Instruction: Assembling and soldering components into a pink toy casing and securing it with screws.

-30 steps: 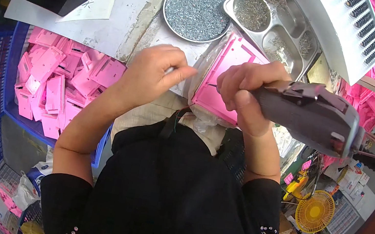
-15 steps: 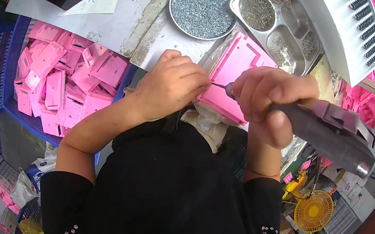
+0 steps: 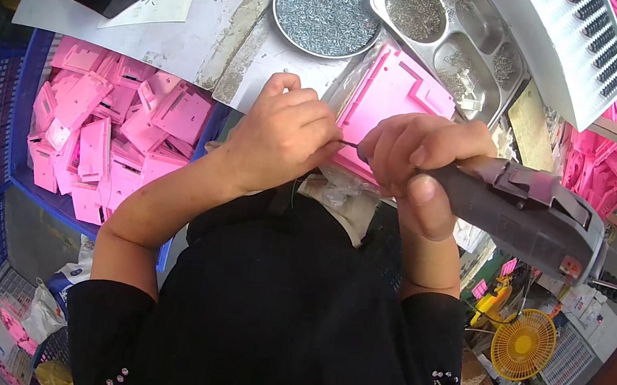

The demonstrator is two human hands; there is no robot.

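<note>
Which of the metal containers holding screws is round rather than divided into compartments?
The round metal dish heaped with small screws, left of the rectangular compartment tray; the tray has several separate wells instead.

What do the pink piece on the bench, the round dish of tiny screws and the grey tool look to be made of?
The pink piece looks like moulded plastic: even matte colour, crisp ribs. The round dish seems to be metal, probably steel, given its shiny silver rim. The grey tool in the right hand appears to have a matte plastic shell; its thin dark tip looks metallic.
</note>
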